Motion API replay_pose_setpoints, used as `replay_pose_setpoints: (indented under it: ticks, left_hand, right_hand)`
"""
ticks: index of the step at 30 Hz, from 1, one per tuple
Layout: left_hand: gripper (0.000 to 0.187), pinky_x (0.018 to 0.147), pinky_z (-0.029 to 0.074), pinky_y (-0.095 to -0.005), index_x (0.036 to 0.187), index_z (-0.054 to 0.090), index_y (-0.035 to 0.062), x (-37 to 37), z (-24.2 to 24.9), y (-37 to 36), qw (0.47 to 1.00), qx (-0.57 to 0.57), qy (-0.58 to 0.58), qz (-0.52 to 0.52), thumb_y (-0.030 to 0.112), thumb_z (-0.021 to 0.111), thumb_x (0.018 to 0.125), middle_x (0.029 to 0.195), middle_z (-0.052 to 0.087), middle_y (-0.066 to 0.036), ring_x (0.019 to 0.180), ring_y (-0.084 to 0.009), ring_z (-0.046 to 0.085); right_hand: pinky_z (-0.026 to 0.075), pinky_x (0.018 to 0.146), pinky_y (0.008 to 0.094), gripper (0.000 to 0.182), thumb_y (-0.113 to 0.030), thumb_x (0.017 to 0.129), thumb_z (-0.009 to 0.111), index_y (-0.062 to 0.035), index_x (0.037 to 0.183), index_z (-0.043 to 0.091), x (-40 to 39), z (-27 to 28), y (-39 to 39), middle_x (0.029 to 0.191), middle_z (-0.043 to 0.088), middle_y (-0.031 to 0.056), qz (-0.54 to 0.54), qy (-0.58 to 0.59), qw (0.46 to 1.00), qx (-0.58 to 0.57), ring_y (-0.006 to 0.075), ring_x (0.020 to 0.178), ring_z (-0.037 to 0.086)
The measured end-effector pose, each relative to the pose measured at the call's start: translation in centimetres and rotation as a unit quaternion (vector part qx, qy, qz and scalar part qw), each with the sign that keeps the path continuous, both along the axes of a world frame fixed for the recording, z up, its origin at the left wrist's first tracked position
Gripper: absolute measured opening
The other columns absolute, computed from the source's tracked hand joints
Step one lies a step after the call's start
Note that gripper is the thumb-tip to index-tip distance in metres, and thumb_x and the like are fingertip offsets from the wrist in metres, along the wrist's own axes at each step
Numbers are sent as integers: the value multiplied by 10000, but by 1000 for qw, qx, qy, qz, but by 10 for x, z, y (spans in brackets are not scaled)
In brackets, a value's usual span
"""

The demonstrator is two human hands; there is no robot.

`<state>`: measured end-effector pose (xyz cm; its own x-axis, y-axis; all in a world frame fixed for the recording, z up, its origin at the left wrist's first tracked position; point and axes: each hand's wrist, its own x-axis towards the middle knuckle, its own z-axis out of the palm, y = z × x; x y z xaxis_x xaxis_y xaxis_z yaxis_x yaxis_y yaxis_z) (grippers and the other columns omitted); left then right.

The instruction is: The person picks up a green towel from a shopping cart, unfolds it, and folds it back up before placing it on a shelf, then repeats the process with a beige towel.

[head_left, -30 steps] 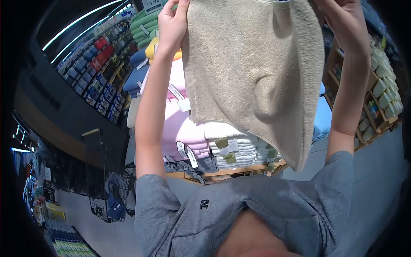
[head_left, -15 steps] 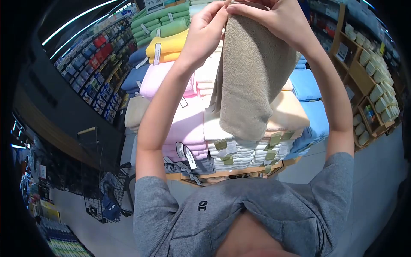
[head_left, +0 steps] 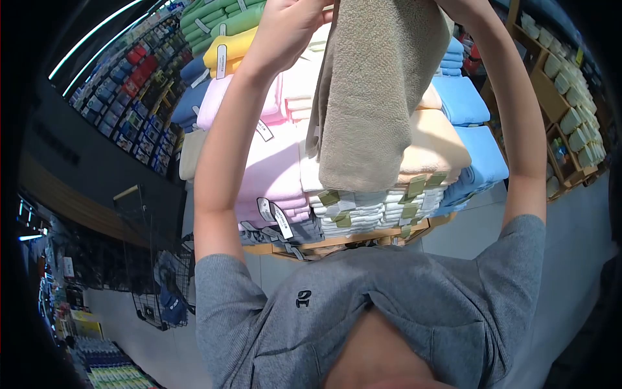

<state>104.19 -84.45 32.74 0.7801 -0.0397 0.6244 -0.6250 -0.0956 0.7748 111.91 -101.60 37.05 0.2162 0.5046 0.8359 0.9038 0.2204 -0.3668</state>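
Note:
A taupe terry towel [head_left: 369, 97] hangs folded from the top of the head view, its upper edge cut off. At its upper left corner, my left hand [head_left: 295, 26] is closed on the fabric, with the fingertips partly out of frame. My right hand [head_left: 463, 8] is at the upper right side of the towel; only its lower part shows, and its fingers are beyond the frame. Below and behind the towel lie folded pink towels [head_left: 275, 165], peach towels [head_left: 434, 146] and white towels [head_left: 350, 220] with olive bands.
Blue towels [head_left: 476, 155] are stacked at the right, with yellow towels [head_left: 236, 48] and green towels [head_left: 236, 23] at the far left. A black wire cart [head_left: 159, 285] stands on the left. Wooden shelves [head_left: 551, 84] with pale rolled goods are at the right.
Both hands have moved up and apart, partly leaving the frame. The taupe towel has risen slightly and looks wider. The view has shifted a little over the display.

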Motion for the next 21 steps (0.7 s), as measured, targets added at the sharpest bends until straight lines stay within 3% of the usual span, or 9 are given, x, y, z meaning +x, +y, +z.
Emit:
replay_pose_setpoints:
  ticks: [5, 8, 9, 11, 14, 17, 21]
  left_hand:
    - [366, 874, 445, -276, 1240, 514, 62, 10, -1, 8, 1000, 5, -21, 11, 240, 577, 927, 1144, 573, -56, 1031, -121, 541]
    - [258, 839, 438, -249, 1129, 591, 42, 9, 6, 20, 991, 33, -42, 122, 206, 564, 932, 1058, 613, -54, 1002, -109, 547]
    - [253, 852, 439, -252, 1110, 598, 32, 18, 6, 37, 991, 7, -88, 97, 208, 546, 936, 1050, 619, -52, 987, -112, 557]
    - [235, 815, 465, -258, 1086, 607, 23, 13, 12, 53, 976, -24, -125, 179, 181, 513, 939, 1007, 632, -54, 932, -121, 582]
    - [239, 721, 501, -264, 1035, 632, 32, 13, 19, 78, 966, -140, -64, 209, 182, 479, 931, 936, 649, -61, 834, -136, 611]
    - [238, 726, 492, -250, 1016, 635, 32, 19, 14, 92, 952, -106, -101, 269, 195, 485, 926, 931, 646, -58, 832, -126, 606]
    - [234, 724, 476, -238, 1042, 618, 21, 21, 7, 96, 924, 52, -185, 331, 185, 492, 933, 918, 632, -45, 823, -114, 588]
  right_hand:
    - [495, 726, 252, 231, -281, 840, 688, -87, 965, 698, 12, -5, 0, 839, 685, 18, 38, 57, 997, 37, 84, 746, 621]
    - [514, 672, 261, 243, -280, 849, 682, -80, 988, 681, 49, 2, -13, 825, 670, 17, 173, 97, 978, 63, 91, 740, 622]
    - [530, 609, 264, 232, -250, 871, 656, -82, 1031, 641, 53, 4, -26, 845, 654, 29, 220, 105, 967, 78, 129, 738, 638]
    - [529, 696, 300, 204, -242, 903, 611, -94, 1043, 604, 84, 10, -54, 864, 622, 25, 398, 154, 903, 61, 163, 815, 613]
    - [496, 763, 331, 178, -243, 918, 580, -111, 1035, 593, 90, -3, -55, 851, 593, 14, 521, 91, 832, 165, 173, 864, 576]
    - [472, 786, 344, 170, -253, 922, 565, -124, 1029, 595, 88, -16, -51, 844, 584, 7, 569, 76, 800, 175, 171, 870, 567]
    - [439, 817, 362, 163, -265, 927, 546, -143, 1020, 598, 86, -26, -48, 835, 573, -2, 598, 65, 777, 184, 168, 880, 554]
